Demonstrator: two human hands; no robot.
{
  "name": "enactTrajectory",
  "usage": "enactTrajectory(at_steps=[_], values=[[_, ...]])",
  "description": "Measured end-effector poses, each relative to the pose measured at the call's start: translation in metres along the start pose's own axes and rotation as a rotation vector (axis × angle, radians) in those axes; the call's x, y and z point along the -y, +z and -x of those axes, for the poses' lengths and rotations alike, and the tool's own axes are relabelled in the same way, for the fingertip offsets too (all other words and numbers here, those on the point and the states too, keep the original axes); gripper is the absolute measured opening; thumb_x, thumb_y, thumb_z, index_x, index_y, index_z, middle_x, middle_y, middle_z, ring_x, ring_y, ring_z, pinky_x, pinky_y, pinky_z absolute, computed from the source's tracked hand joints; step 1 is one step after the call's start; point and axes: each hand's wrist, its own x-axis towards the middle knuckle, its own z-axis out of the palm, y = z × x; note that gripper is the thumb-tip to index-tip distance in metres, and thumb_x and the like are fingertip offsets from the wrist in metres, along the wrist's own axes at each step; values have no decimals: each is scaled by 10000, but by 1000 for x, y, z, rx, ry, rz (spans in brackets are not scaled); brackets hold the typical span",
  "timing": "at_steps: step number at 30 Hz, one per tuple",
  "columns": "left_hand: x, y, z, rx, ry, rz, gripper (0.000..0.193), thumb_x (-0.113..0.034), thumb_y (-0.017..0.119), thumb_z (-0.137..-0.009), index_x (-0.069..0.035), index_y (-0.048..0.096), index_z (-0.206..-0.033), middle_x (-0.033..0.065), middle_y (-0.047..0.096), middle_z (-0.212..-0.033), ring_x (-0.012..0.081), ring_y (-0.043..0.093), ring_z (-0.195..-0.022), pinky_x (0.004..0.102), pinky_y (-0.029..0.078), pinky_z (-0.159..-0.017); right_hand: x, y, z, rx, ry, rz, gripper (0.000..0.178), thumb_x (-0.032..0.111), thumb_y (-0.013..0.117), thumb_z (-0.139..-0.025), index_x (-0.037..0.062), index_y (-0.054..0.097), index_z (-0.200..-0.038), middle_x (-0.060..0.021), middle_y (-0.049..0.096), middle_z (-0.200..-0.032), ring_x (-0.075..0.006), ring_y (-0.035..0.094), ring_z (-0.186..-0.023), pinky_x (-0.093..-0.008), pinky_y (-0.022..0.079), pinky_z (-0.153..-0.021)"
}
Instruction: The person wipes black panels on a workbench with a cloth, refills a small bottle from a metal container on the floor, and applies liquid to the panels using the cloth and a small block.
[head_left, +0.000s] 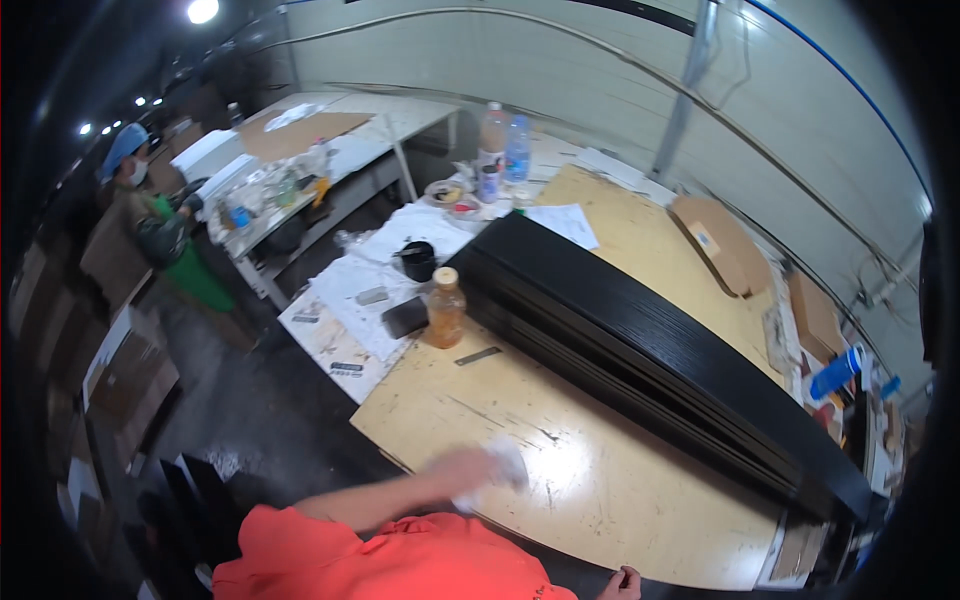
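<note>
My left hand, smeared by motion, reaches over the near edge of the pale yellow tabletop. A crumpled white cloth is in its fingers, close above or on the surface; contact cannot be made out. My right hand shows at the bottom edge beside the table's rim, fingers curled; anything inside them is hidden. Beyond both hands lies a long black grooved piece, slanting from the middle to the right. Near its left end stand a bottle of amber liquid and a small flat metal strip.
White paper under a black cup and a dark block covers the table's left part. Plastic bottles stand behind. Cardboard pieces lie along the far right side. A masked co-worker stands at another bench, far left.
</note>
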Motion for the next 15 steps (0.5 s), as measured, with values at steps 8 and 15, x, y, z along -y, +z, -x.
enactTrajectory(at_steps=[8, 15], values=[[102, -246, 76, -756, -752, -818, 130, -87, 593, -798, -44, 589, -920, 156, 589, -916, 352, 597, -855, 485, 495, -749, 23, 20, -20, 224, -100, -3, 197, 123, 580, -914, -16, 672, -1020, -203, 700, -936, -295, 673, -815, -368, 544, -762], [-5, -42, -45, -385, -204, -27, 147, -118, 493, -883, -42, 616, -912, 157, 621, -948, 330, 599, -942, 442, 472, -842, 7, 64, -37, 420, -398, -209, 143, 50, 604, -888, -51, 662, -970, -171, 670, -890, -248, 646, -762, -359, 546, -683]])
